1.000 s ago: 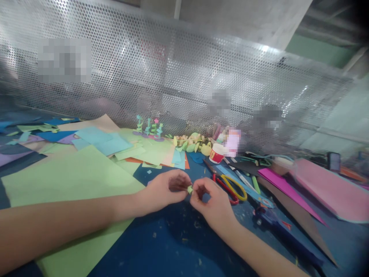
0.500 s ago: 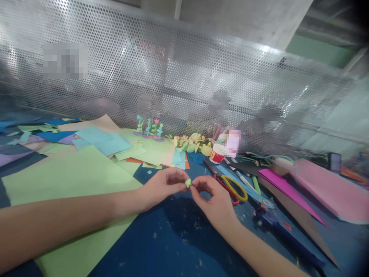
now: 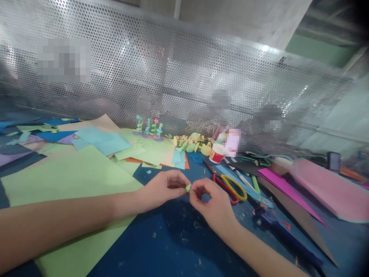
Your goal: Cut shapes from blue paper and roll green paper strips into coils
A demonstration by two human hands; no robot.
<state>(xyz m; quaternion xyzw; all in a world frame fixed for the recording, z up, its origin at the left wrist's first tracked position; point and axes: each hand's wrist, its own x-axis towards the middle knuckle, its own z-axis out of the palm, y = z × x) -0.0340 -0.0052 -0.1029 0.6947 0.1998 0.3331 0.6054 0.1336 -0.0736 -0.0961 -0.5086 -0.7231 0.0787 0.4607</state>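
Note:
Between the fingertips of both hands is a small light-green folded paper piece [image 3: 188, 188], puffy and star-like in shape. My left hand [image 3: 165, 187] pinches it from the left, thumb below and fingers above. From the right, the thumb and forefinger of my right hand [image 3: 213, 198] close on it too. Both hands hover over the blue tabletop [image 3: 161, 246]. Under my left forearm lies a large light-green paper sheet [image 3: 72, 177]. Scissors [image 3: 230, 188] with red and yellow handles rest just beyond my right hand.
A dark-blue glue gun [image 3: 288, 234] lies at the right, near a magenta sheet [image 3: 288, 192] and a pink board [image 3: 331, 192]. A red-and-white paper cup [image 3: 217, 153] and small paper plants [image 3: 149, 129] stand before a perforated metal screen [image 3: 129, 69]. Blue paper sheets [image 3: 102, 140] lie left.
Both hands have dipped slightly, and the green paper piece has turned a little between the fingertips. The things on the table stay in place.

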